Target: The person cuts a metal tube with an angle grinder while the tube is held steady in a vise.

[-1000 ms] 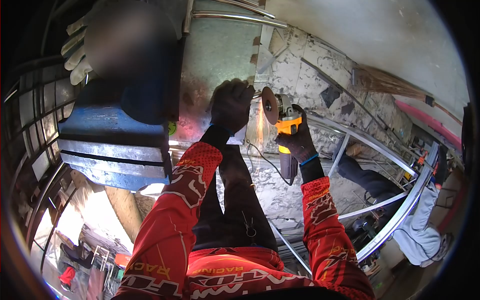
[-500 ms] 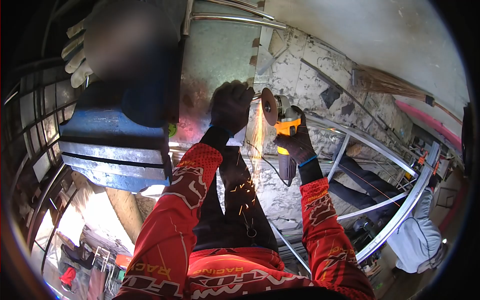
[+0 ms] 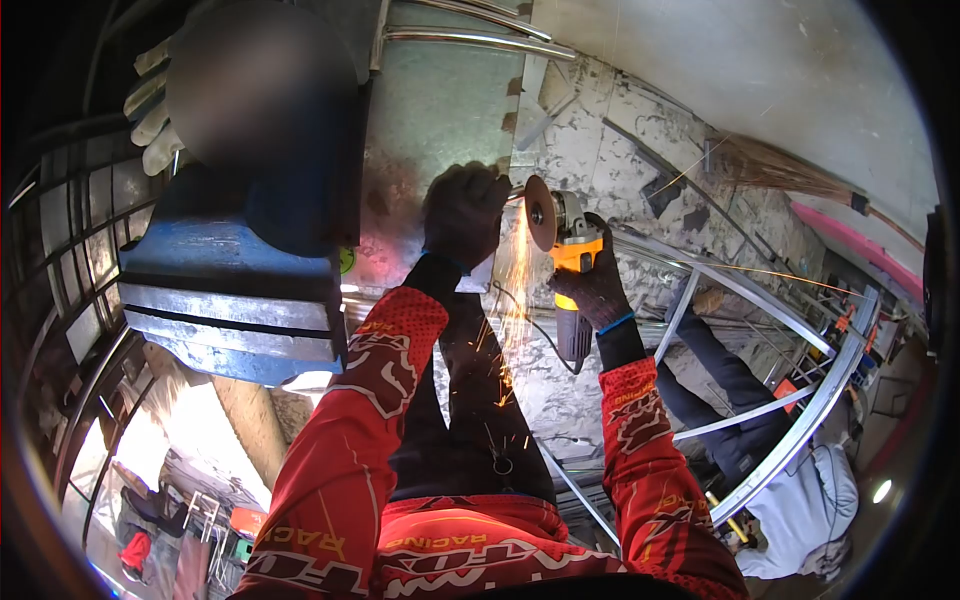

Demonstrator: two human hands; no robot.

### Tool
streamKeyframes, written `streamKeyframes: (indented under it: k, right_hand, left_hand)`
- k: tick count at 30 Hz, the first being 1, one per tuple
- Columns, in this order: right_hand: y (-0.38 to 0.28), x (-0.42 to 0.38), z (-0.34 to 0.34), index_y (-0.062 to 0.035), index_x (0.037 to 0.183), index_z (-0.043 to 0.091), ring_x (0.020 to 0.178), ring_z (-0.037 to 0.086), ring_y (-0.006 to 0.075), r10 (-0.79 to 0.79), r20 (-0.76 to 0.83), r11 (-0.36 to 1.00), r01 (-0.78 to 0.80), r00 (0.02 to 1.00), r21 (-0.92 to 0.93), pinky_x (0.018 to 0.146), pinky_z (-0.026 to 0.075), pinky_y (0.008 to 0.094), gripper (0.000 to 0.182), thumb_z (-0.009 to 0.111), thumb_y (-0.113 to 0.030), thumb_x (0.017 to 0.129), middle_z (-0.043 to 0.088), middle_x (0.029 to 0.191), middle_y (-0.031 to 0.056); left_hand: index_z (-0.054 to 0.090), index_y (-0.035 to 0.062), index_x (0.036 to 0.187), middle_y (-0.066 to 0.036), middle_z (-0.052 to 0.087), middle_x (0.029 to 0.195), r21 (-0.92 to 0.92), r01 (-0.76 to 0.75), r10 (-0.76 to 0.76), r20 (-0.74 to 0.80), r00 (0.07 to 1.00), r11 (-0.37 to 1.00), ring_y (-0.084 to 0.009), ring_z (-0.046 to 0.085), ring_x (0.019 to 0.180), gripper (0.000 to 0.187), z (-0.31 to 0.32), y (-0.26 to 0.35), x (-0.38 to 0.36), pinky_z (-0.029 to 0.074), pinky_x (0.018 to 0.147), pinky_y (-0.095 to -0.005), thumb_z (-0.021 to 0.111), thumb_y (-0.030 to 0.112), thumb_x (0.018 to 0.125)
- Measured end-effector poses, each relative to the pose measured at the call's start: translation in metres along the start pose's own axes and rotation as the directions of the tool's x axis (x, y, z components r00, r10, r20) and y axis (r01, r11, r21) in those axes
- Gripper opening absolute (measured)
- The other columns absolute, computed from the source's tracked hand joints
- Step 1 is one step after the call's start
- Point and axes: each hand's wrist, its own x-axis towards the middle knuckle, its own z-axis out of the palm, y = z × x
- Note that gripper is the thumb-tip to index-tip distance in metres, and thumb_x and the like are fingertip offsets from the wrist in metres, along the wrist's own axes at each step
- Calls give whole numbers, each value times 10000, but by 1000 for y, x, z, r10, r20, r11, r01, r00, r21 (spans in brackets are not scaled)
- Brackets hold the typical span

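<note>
My right hand (image 3: pixel 598 288), in a dark glove, is wrapped round a yellow and grey angle grinder (image 3: pixel 576 256). The grinder's brown disc (image 3: pixel 539 214) faces my left hand (image 3: pixel 463 217), and sparks stream down from the disc's edge. That left hand, gloved too, is closed on a small metal piece (image 3: pixel 515 194), whose tip meets the disc edge. Most of the piece is hidden by my fingers. A power cord (image 3: pixel 545 338) runs near the grinder's lower end.
A blue bench vise (image 3: pixel 230 240) stands at left, by a metal-topped bench (image 3: pixel 440 100) with metal tubes (image 3: pixel 480 38) on it. At right, a person (image 3: pixel 800 510) is beside a welded metal frame (image 3: pixel 790 325). Metal bars lie on the stained floor.
My hands and the grinder stay almost in place while sparks keep flying. The person at right has shifted downward and left in the view, bending beside the metal frame.
</note>
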Motion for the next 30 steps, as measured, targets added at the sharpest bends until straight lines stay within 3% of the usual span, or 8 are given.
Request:
streamKeyframes:
  k: [2, 8, 13, 19, 30]
  right_hand:
    - [-2, 1, 1, -131, 1496, 271, 1040, 620, 188, 28, -17, 998, -29, 999, -47, 886, 548, 338, 984, 743, 95, 663, 622, 1208, 93]
    - [2, 1, 0, -130, 1493, 270, 1023, 623, 188, 61, -5, 989, -60, 998, 134, 885, 548, 335, 975, 737, 83, 664, 626, 1202, 91]
    - [-4, 1, 4, -137, 1494, 273, 1010, 624, 189, 27, -29, 999, -29, 999, -43, 870, 556, 339, 983, 743, 87, 660, 624, 1206, 90]
    - [-4, 2, 5, -130, 1486, 292, 1014, 624, 184, 2, -13, 998, -1, 1000, 67, 861, 562, 343, 966, 745, 84, 660, 619, 1208, 91]
    - [-7, 2, 4, -127, 1488, 290, 1031, 624, 190, 25, -25, 999, -27, 999, -45, 880, 555, 345, 979, 768, 76, 657, 626, 1223, 98]
  left_hand:
    - [652, 64, 1070, -137, 662, 1127, 3, 8, -8, 1, 1000, 1000, -340, 610, 1102, 333, 1, 0, 0, 464, 999, -495, 686, 94, 741]
    - [651, 62, 1066, -137, 662, 1116, 12, 14, -14, 5, 1000, 1000, -338, 611, 1099, 329, 1, 1, 0, 471, 983, -492, 684, 92, 739]
    - [650, 68, 1070, -135, 661, 1113, -7, 16, -16, 13, 1000, 1000, -335, 610, 1098, 331, 0, 0, 1, 464, 1000, -496, 682, 100, 742]
    - [645, 74, 1070, -129, 655, 1126, 7, 30, -30, 24, 999, 1000, -329, 603, 1108, 331, -1, 1, 0, 460, 1016, -497, 678, 102, 742]
    - [641, 75, 1043, -117, 643, 1058, 27, 12, -12, -6, 1000, 1000, -321, 611, 1045, 291, -2, 2, 4, 477, 965, -479, 668, 97, 753]
